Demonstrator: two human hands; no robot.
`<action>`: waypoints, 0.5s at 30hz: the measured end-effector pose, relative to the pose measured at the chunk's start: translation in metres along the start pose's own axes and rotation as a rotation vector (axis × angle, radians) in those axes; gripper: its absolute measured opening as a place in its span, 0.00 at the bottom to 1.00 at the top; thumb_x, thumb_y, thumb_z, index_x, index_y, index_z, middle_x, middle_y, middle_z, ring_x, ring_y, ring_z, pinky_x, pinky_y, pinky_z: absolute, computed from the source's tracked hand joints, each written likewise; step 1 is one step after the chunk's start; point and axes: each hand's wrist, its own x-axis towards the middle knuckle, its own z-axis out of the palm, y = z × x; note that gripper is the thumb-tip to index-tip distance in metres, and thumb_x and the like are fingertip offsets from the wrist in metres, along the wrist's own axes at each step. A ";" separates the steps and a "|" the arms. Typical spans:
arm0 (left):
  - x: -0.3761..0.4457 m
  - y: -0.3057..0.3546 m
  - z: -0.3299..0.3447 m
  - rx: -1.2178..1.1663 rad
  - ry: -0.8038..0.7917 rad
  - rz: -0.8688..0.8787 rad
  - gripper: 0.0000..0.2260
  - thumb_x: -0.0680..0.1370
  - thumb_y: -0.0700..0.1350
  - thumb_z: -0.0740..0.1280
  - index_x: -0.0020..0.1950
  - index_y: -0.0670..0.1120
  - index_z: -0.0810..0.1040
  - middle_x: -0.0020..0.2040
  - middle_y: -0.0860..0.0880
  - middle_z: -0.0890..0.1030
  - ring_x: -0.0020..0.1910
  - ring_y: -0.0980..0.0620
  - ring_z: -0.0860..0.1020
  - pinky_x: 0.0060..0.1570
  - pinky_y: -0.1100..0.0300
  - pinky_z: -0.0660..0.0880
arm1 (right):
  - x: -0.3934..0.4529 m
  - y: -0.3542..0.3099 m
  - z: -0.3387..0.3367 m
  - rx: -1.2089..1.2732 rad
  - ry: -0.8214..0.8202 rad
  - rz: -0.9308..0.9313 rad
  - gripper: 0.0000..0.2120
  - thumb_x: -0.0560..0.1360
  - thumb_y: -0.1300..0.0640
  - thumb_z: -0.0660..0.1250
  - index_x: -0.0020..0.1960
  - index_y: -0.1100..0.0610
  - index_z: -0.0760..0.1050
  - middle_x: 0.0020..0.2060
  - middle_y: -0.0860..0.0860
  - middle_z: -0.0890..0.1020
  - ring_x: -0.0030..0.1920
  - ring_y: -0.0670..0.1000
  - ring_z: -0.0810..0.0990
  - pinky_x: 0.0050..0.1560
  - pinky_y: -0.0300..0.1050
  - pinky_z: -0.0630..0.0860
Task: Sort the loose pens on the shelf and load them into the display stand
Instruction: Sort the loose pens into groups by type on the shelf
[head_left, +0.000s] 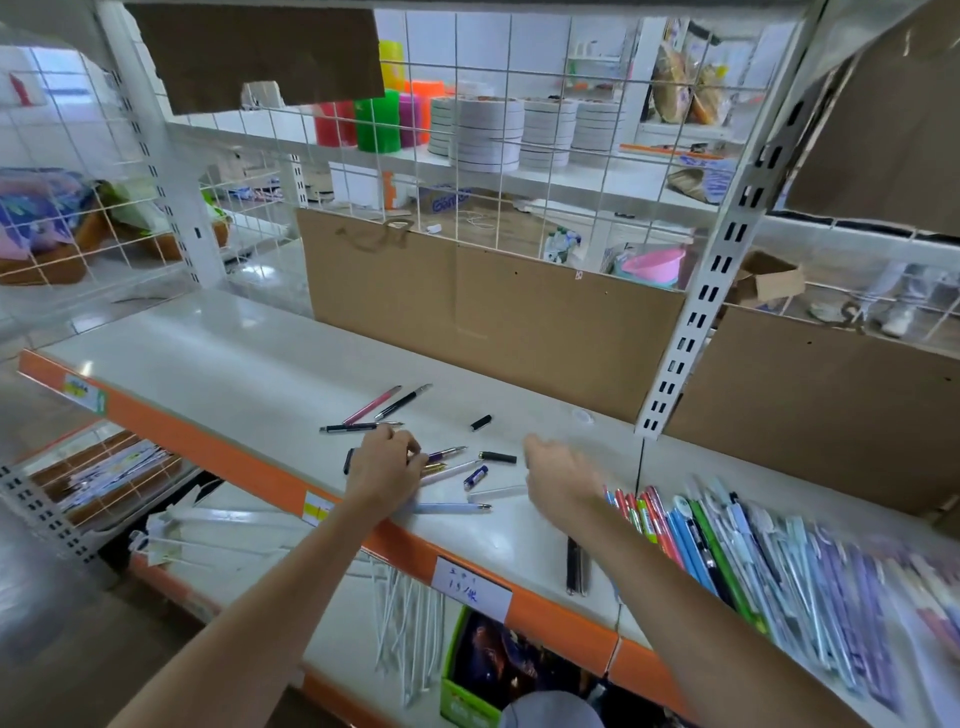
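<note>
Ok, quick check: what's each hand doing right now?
Left hand: fingers curled on the purple pen.
Right hand: blurred, seems empty; cannot tell.

the left hand (387, 460) curls over loose pens (447, 467) on the white shelf (234, 364); the right hand (558, 470) hovers blurred beside them, near a row of packaged pens (727, 561).

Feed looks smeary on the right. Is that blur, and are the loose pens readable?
Head view: the packaged pens at right are motion-smeared, the right hand slightly soft; loose pens by the left hand are sharp; uprights bow from wide-angle distortion; soft glare on the shelf.
</note>
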 end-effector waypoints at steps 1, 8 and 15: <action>0.001 0.001 0.002 -0.008 -0.014 -0.003 0.11 0.79 0.49 0.63 0.56 0.44 0.78 0.56 0.45 0.75 0.58 0.47 0.71 0.57 0.55 0.68 | 0.007 -0.004 0.004 0.054 0.008 -0.081 0.10 0.77 0.65 0.56 0.57 0.56 0.68 0.54 0.56 0.74 0.52 0.58 0.75 0.46 0.48 0.69; 0.013 0.001 -0.007 0.086 -0.249 0.002 0.10 0.80 0.48 0.61 0.55 0.43 0.75 0.56 0.43 0.74 0.60 0.45 0.71 0.58 0.51 0.68 | 0.041 -0.020 0.029 0.131 -0.076 -0.259 0.08 0.79 0.59 0.61 0.56 0.52 0.75 0.49 0.52 0.70 0.50 0.56 0.75 0.44 0.47 0.70; -0.012 0.015 -0.019 -0.072 -0.098 0.039 0.04 0.81 0.43 0.57 0.51 0.44 0.70 0.50 0.45 0.79 0.49 0.45 0.76 0.49 0.54 0.70 | 0.021 -0.007 0.020 0.751 -0.076 -0.078 0.07 0.78 0.61 0.62 0.55 0.57 0.75 0.45 0.52 0.78 0.45 0.50 0.75 0.41 0.39 0.69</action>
